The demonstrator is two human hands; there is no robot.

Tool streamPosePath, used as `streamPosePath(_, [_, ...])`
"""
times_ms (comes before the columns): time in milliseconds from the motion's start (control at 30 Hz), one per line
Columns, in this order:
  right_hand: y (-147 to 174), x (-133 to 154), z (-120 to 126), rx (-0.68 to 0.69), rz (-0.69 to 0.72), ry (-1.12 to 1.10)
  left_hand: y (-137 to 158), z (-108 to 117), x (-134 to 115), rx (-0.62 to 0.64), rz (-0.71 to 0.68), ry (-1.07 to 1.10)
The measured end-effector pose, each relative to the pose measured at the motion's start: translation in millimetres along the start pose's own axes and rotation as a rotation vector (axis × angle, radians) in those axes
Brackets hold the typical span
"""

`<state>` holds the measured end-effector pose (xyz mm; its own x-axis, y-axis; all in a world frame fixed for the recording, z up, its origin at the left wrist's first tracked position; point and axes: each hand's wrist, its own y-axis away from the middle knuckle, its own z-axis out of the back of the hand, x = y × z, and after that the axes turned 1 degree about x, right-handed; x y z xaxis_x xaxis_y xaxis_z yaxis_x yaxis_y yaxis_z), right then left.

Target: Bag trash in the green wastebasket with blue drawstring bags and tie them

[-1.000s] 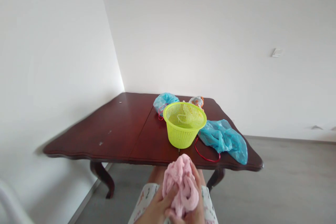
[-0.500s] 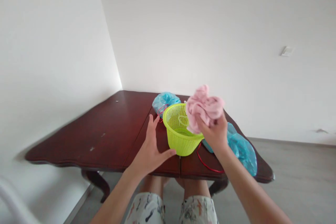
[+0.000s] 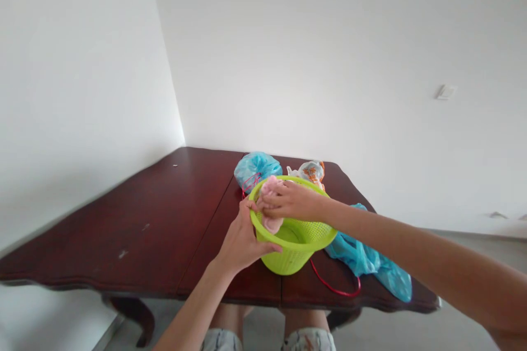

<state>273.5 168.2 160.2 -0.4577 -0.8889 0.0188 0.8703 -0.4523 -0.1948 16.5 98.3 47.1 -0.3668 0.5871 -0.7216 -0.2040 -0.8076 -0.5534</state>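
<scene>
A lime-green plastic basket (image 3: 284, 263) with perforated walls stands near the table's front edge. My left hand (image 3: 242, 238) grips its left side, fingers at the rim and thumb along the front. Reaching in from the right over the rim, my right hand (image 3: 294, 201) holds a crumpled pink cloth (image 3: 272, 224) against the left inner wall. The fingers partly cover the cloth. Part of the basket's bare floor shows beside it.
The dark red-brown wooden table (image 3: 135, 214) meets white walls at the back and left. Behind the basket sit a filled blue plastic bag (image 3: 256, 167) and a white-and-orange bag (image 3: 310, 171). At right lie a crumpled blue bag (image 3: 362, 255) and a red cord (image 3: 333, 288).
My right hand has carried the pink cloth left and down into the basket. My left hand, open beside the basket before, now grips it. The view has tilted up slightly.
</scene>
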Motion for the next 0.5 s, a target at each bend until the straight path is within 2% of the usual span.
streamPosePath(67, [-8,0,-8,0.007,0.098,-0.029,1,1,-1,0.024,0.016,0.006])
streamPosePath(100, [-11,-1,-13,-0.002,0.097,-0.045,2,1,-1,0.028,0.031,-0.001])
streamPosePath(233, [-8,-7,-45,-0.031,-0.104,-0.125,4,2,-3,0.042,0.079,-0.002])
streamPosePath(367, [2,-4,-80,-0.025,-0.187,-0.176,3,3,-5,0.075,0.068,0.001])
streamPosePath(467, [-3,-4,-91,-0.047,-0.207,-0.208,3,3,-6,0.087,0.065,0.012])
streamPosePath(500, [-7,-5,-93,-0.094,-0.237,-0.201,3,3,-6,0.096,0.068,0.018])
